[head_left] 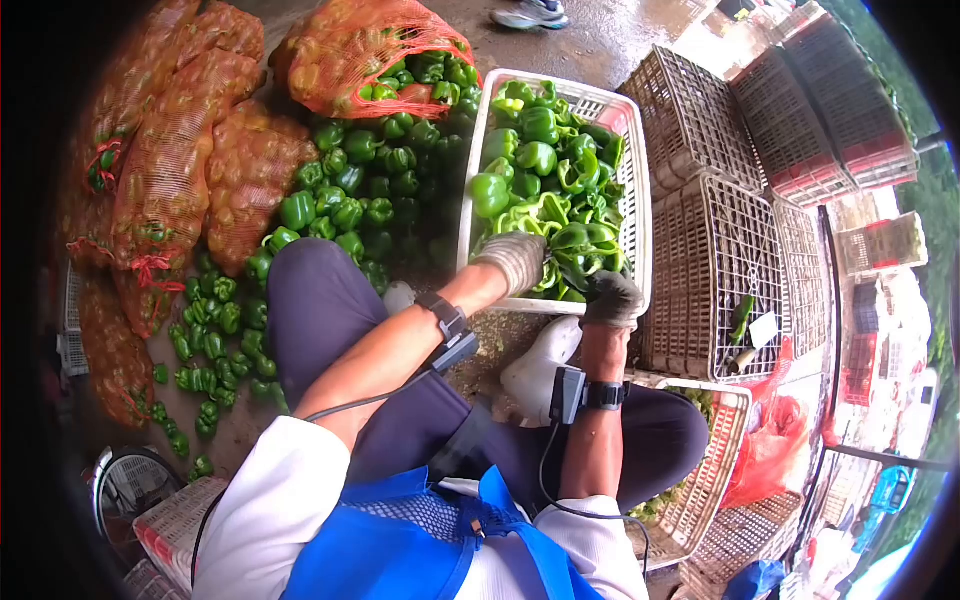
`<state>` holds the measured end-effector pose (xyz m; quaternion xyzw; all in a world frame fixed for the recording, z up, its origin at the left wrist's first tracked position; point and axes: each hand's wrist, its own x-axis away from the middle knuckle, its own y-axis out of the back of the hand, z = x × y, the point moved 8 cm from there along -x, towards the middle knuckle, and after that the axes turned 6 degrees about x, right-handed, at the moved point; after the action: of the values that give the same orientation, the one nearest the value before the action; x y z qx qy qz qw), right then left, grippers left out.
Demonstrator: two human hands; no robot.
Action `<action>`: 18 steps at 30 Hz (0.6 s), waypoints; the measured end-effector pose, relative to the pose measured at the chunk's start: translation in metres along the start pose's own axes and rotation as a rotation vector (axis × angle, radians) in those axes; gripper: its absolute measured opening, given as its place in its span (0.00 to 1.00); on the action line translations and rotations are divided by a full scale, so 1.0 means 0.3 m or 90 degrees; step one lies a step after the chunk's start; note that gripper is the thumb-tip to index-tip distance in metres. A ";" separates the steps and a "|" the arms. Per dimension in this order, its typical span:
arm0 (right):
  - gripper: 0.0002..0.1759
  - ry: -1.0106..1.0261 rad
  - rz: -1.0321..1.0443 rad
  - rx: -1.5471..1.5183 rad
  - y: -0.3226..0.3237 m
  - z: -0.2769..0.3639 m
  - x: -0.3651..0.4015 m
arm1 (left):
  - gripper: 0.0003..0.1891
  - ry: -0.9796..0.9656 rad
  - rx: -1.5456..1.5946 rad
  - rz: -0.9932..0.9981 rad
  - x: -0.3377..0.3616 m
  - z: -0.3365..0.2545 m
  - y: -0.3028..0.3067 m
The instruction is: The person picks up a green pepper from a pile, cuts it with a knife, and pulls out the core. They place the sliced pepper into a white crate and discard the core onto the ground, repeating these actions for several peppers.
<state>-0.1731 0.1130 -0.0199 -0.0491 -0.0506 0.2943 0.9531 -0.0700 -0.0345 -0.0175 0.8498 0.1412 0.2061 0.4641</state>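
A white plastic crate (646, 215) in front of me holds many green bell peppers (537, 157), some of them cut or split open. My left hand (512, 262), in a striped grey glove, reaches over the crate's near edge with its fingers curled down among the peppers. Close to its right is my right hand (612, 298), in a dark, soiled glove, at the near right corner of the crate. Its fingers are bent around a dark green piece that I cannot make out clearly. Both hands' fingertips are partly hidden by the peppers.
Loose peppers (345, 215) cover the floor at the left, below an open red mesh bag (350, 60). Full mesh sacks (170, 160) stand farther left. Stacked crates (710, 270) rise at the right, near a red plastic bag (775, 450). Another person's shoe (528, 18) shows at the top.
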 end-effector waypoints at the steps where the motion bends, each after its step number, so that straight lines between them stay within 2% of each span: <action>1: 0.06 -0.007 0.012 -0.034 0.007 -0.004 0.005 | 0.14 -0.007 0.007 0.015 -0.006 -0.003 -0.003; 4: 0.04 0.205 0.032 0.240 -0.071 0.068 0.066 | 0.12 -0.010 -0.022 0.076 0.020 0.019 0.052; 5: 0.05 0.188 0.061 0.161 -0.065 0.080 0.066 | 0.12 -0.016 -0.025 0.093 0.017 -0.004 0.059; 7: 0.09 0.116 0.117 -0.028 -0.072 0.079 0.054 | 0.14 -0.044 0.020 -0.069 -0.023 0.012 0.063; 8: 0.12 0.148 0.113 0.049 -0.071 0.092 0.047 | 0.15 -0.146 -0.130 -0.092 -0.064 0.031 0.002; 9: 0.13 0.205 0.081 0.194 -0.062 0.092 0.036 | 0.14 -0.028 0.024 -0.024 -0.044 0.037 0.077; 10: 0.15 0.258 0.049 0.343 -0.053 0.104 0.034 | 0.13 0.056 0.369 -0.003 0.012 0.036 0.125; 11: 0.15 0.203 0.064 0.213 -0.047 0.096 0.028 | 0.13 0.143 0.712 0.021 0.069 0.045 0.122; 12: 0.15 0.148 0.077 0.081 -0.061 0.094 0.032 | 0.12 0.071 0.928 -0.004 0.065 0.045 0.097; 13: 0.17 0.122 0.092 0.043 -0.082 0.109 0.048 | 0.13 0.098 0.963 0.005 0.088 0.029 0.107; 16: 0.24 0.263 0.156 0.333 -0.165 0.237 0.123 | 0.14 0.187 1.068 0.028 0.152 -0.030 0.141; 18: 0.34 0.277 0.192 0.241 -0.191 0.287 0.159 | 0.13 0.181 1.114 0.000 0.145 -0.021 0.115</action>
<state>-0.1127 0.0984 0.0758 0.0604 0.2181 0.4186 0.8795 -0.0332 -0.0293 0.0242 0.8667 0.3044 0.1279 -0.3740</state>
